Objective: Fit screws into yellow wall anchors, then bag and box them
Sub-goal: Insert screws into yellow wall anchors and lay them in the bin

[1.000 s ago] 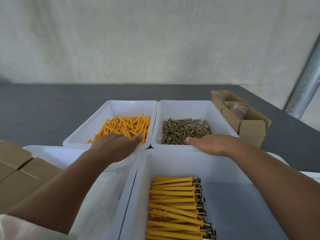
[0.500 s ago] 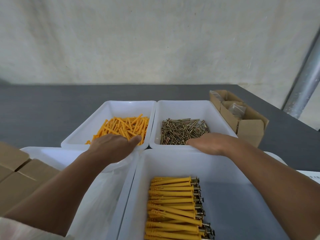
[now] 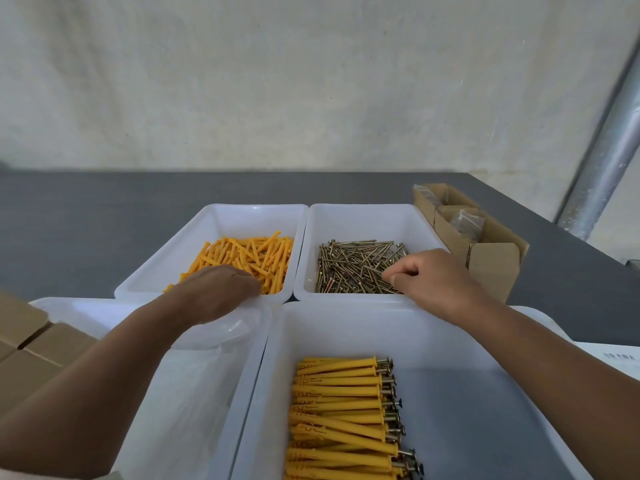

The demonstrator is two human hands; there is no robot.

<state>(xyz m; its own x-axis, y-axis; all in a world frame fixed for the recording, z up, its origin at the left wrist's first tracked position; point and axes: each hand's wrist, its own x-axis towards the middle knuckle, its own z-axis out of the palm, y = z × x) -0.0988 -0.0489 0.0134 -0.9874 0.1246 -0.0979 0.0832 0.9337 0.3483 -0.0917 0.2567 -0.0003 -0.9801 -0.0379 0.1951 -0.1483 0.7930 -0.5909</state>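
Note:
Loose yellow wall anchors (image 3: pixel 249 254) lie in the back left white tray (image 3: pixel 207 216). My left hand (image 3: pixel 221 292) reaches over that tray's near rim, fingers curled down into the anchors; its fingertips are hidden. A pile of brass screws (image 3: pixel 349 268) fills the back right white tray (image 3: pixel 363 211). My right hand (image 3: pixel 433 282) is over the pile's right side, with thumb and forefinger pinched on a screw in the heap. Anchors with screws fitted (image 3: pixel 343 410) are stacked in rows in the front right tray (image 3: pixel 485 410).
The front left tray (image 3: pixel 194 393) holds clear plastic bags. Flat cardboard boxes (image 3: pixel 31 351) are stacked at the near left. Open cardboard boxes (image 3: pixel 491 258) with bagged parts stand right of the screw tray. A metal pole (image 3: pixel 602 161) rises at the right. The table is dark grey.
My right hand has moved forward over the screws and curled from flat into a pinch. My left hand has reached further into the anchor tray, its fingers curling down.

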